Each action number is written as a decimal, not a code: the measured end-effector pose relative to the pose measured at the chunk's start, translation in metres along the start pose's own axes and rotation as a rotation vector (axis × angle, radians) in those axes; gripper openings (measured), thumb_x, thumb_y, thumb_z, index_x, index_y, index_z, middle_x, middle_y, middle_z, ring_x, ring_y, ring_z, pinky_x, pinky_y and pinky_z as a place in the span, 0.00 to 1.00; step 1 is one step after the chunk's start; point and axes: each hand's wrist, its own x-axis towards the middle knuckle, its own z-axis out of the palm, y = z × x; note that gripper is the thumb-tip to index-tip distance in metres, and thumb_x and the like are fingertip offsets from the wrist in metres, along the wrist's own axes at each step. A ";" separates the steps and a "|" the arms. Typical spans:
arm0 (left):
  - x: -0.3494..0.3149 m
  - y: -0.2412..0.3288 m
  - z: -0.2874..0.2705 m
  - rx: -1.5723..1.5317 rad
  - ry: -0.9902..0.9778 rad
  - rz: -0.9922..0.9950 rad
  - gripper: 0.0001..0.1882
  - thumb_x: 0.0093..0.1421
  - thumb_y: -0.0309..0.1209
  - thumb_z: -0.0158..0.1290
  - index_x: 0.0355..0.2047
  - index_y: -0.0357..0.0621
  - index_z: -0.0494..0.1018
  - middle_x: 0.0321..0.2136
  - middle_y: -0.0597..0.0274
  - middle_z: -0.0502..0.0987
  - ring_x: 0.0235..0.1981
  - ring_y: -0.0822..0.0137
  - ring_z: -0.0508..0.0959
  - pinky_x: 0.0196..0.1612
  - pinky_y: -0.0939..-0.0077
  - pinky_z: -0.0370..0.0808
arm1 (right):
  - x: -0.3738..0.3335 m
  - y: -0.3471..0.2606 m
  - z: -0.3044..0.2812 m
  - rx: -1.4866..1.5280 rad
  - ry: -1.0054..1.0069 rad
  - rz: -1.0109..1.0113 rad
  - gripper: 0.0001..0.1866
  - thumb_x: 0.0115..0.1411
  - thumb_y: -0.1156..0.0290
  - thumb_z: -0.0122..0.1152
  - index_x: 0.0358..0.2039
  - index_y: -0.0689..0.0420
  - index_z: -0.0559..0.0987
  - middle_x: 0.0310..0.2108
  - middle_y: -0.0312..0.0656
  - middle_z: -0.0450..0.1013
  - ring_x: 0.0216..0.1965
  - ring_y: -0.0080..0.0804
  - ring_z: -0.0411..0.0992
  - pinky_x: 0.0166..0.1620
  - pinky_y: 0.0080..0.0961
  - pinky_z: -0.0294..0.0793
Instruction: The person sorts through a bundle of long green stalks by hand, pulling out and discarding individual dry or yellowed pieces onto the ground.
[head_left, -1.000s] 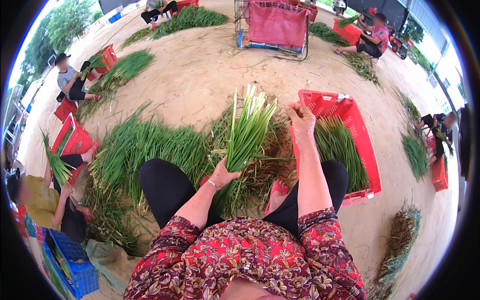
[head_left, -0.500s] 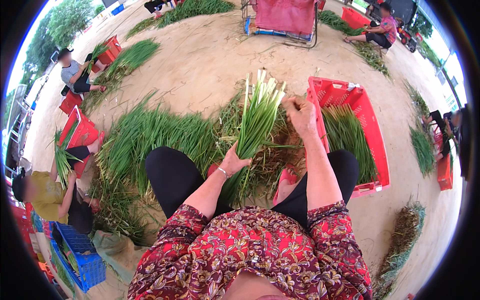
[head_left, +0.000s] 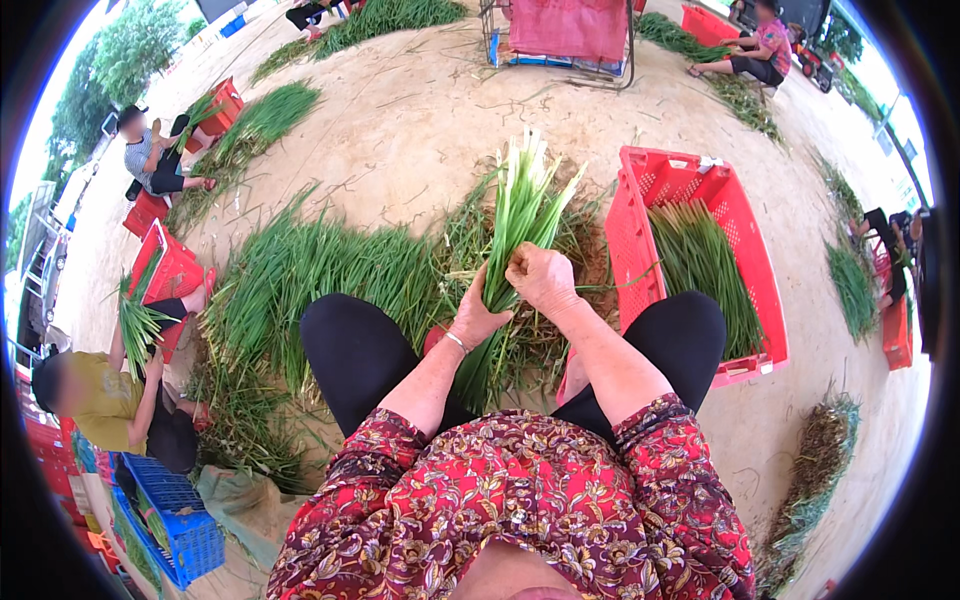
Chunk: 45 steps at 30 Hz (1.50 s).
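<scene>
A bunch of chives (head_left: 520, 195) stands between my knees, its pale stem ends pointing away from me and green leaves hanging down. My left hand (head_left: 480, 312) is wrapped round the bunch at its leafy middle. Against the right side of the bunch, just above the left hand, my right hand (head_left: 541, 278) has its fingers curled together. What those fingers pinch is hidden. Beyond and under the bunch lies a heap of loose leaves and brown trimmings (head_left: 575, 235).
A red perforated crate (head_left: 628, 245) with laid chives (head_left: 700, 275) stands by my right knee. Uncut-looking piles of chives (head_left: 330, 265) spread to my left. A blue crate (head_left: 195, 545) sits at lower left. Several people work around, one in a yellow shirt (head_left: 100, 400) nearby.
My right hand has come in from the right, beside the red crate, to the bunch. The left hand keeps its hold. The view has shifted slightly.
</scene>
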 end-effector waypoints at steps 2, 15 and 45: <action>0.001 -0.014 -0.001 -0.045 0.060 -0.002 0.49 0.41 0.20 0.66 0.64 0.39 0.54 0.52 0.59 0.70 0.51 0.68 0.72 0.56 0.73 0.69 | 0.003 -0.002 -0.009 0.264 -0.144 0.129 0.05 0.48 0.72 0.64 0.24 0.58 0.77 0.17 0.39 0.74 0.18 0.29 0.72 0.25 0.26 0.72; 0.007 0.007 -0.006 -0.477 0.005 -0.001 0.38 0.42 0.16 0.64 0.54 0.43 0.63 0.42 0.67 0.73 0.40 0.74 0.75 0.46 0.75 0.75 | 0.009 -0.023 -0.046 0.687 -0.242 0.143 0.02 0.57 0.77 0.61 0.29 0.60 0.76 0.19 0.26 0.68 0.20 0.10 0.64 0.25 0.13 0.65; 0.002 0.030 0.000 -0.640 -0.048 -0.131 0.29 0.46 0.18 0.66 0.49 0.44 0.71 0.41 0.69 0.76 0.41 0.75 0.76 0.44 0.77 0.75 | 0.003 -0.030 -0.012 -0.014 -0.105 0.065 0.15 0.49 0.63 0.67 0.38 0.53 0.81 0.20 0.40 0.76 0.24 0.37 0.77 0.29 0.32 0.76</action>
